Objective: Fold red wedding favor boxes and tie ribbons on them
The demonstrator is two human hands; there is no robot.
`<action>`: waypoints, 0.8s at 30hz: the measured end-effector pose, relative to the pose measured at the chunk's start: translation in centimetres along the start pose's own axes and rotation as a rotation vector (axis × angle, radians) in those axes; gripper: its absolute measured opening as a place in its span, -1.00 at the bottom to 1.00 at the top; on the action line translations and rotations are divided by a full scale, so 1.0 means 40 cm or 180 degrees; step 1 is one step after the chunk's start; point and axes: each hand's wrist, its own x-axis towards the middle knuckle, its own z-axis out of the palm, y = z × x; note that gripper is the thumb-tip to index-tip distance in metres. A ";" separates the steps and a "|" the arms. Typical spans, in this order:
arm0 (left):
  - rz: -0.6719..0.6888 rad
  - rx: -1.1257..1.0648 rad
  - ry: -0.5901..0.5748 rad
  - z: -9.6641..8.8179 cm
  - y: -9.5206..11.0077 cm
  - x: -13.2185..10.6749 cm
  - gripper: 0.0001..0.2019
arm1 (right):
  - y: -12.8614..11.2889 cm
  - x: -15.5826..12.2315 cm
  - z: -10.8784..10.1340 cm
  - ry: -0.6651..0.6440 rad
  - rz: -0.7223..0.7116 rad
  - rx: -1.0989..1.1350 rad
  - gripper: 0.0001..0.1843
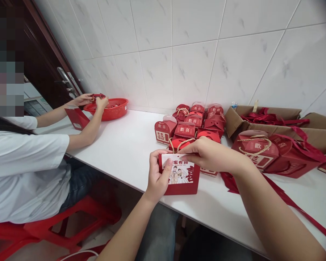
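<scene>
My left hand (158, 177) is closed around the left side of a red gift box (183, 189), with its thumb pressed on the front. A white card (176, 177) with a cartoon bridal couple and red characters lies flat against that front. My right hand (209, 154) is closed at the box's top edge, its thumb over the card's upper right part. A gold rope handle (187, 141) loops up behind the fingers of my right hand. Its fingertips partly hide where the rope and card meet.
Several red gift boxes (187, 128) stand grouped behind my hands. To the right are larger red boxes (260, 152), red ribbon (277, 192) and a cardboard carton (271, 127). At left, a co-worker (29, 163) holds a small red item over a red basket (114, 114).
</scene>
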 end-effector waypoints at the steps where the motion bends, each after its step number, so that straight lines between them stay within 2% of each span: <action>1: -0.0015 -0.0033 0.0022 0.001 -0.003 -0.001 -0.88 | -0.001 -0.002 -0.003 -0.0013 0.0013 0.0005 -0.73; 6: -0.0071 -0.0157 0.0175 0.003 -0.013 -0.006 -0.82 | -0.012 -0.007 -0.015 -0.0110 0.0101 0.0105 -0.75; 13: -0.0326 -0.0786 0.0256 0.013 -0.007 -0.003 -0.82 | 0.000 -0.005 -0.014 -0.0175 0.0140 0.0105 -0.75; 24: -0.0110 -0.0374 0.0474 0.019 -0.012 -0.005 -0.80 | -0.001 -0.017 -0.015 -0.0094 0.0173 -0.0099 -0.75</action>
